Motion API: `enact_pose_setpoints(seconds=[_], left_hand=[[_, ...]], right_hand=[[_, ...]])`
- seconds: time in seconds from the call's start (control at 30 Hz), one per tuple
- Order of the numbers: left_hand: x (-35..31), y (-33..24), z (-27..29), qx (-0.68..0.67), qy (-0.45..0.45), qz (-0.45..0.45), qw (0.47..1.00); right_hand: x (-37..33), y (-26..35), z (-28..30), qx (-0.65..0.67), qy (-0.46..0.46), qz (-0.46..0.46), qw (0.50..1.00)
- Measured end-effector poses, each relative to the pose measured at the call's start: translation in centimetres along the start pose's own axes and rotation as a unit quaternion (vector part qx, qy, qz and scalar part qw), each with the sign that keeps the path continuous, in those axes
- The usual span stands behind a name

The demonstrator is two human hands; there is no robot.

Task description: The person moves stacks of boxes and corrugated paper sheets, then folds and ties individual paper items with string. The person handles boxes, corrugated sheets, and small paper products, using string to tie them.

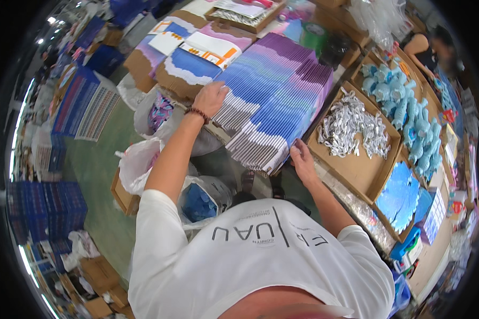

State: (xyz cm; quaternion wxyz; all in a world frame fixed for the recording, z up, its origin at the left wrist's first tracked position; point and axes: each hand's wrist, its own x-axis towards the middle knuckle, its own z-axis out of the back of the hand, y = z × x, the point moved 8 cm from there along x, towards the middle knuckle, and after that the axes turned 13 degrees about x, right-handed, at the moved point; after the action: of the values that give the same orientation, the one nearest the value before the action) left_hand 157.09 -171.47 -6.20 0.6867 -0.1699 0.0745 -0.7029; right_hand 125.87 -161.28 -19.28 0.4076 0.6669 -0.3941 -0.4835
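Observation:
A wide bank of flat printed cardboard boxes [282,90], purple fading to blue and white, lies on the table before me in tightly overlapping rows. My left hand [211,99], with a beaded bracelet at the wrist, is against the bank's left edge, fingers curled in on it. At the near right corner, my right hand [302,157] grips the boxes' edge between thumb and fingers. The two hands take the bank from opposite sides. Some of my fingertips are hidden by the cardboard.
Blue-and-brown cardboard pieces [185,66] lie beyond my left hand. On the right stand a box of white cords [351,125], a tray of light-blue figures [404,101] and blue sheets [398,196]. Plastic bags [138,166] sit left below; another person [431,50] is far right.

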Motion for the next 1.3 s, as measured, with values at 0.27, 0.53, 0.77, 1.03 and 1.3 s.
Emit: enact_pose_setpoints(seconds=[0.27,0.53,0.77,1.03,1.3], left_hand=[[6.4,-0.1,-3.8,0.17,0.03,0.024,0.985],[8.1,0.2,-3.6,0.151,0.035,0.075,0.985],[9.9,-0.5,-9.0,-0.036,0.225,0.04,0.973],[11.9,1.0,-13.2,-0.348,0.386,0.319,0.793],[13.4,-0.8,-16.9,-0.427,0.43,0.296,0.739]], right_hand=[[1.4,0.3,-0.1,0.041,-0.115,-0.073,0.99],[2.7,-0.1,0.9,0.088,-0.06,0.001,0.994],[1.5,1.1,3.0,0.144,0.009,0.015,0.989],[3.0,0.5,4.5,0.217,0.078,-0.148,0.962],[6.5,1.4,5.3,0.116,0.152,-0.203,0.96]])
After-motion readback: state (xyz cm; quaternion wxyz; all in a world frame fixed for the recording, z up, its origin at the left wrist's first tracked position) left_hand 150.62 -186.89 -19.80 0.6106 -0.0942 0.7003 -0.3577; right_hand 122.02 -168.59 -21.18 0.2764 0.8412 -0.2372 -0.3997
